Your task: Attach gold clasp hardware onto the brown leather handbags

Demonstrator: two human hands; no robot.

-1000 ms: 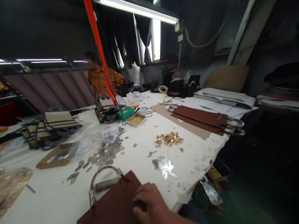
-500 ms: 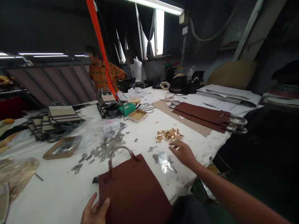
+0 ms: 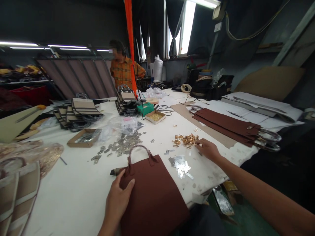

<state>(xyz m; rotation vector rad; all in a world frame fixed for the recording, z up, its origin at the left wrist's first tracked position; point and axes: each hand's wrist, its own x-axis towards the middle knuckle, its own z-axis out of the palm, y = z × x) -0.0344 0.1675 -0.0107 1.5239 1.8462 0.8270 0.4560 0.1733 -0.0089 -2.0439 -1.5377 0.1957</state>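
Note:
A brown bag panel with a looped handle (image 3: 152,193) lies at the table's near edge. On its left side rests my left hand (image 3: 120,193), thumb and fingers spread apart. My right hand (image 3: 208,149) reaches in from the right, its fingertips drawn together at the right edge of a pile of gold-coloured metal pieces (image 3: 188,140); whether a piece is between them is too small to tell. Flat silver plates (image 3: 181,166) lie just below that pile. Scattered grey metal plates (image 3: 125,144) spread beyond the bag's handle.
A cardboard tray (image 3: 83,137), clear plastic bags, a green box (image 3: 145,108) and a small tray (image 3: 155,116) stand farther back. Stacked brown panels (image 3: 226,124) lie right. Striped panels (image 3: 85,108) are at left. An orange strip hangs before a person (image 3: 124,70) across the table.
My right hand has reached the gold pieces, its fingers closing. My left hand has moved up along the bag's left side. The camera view has turned left.

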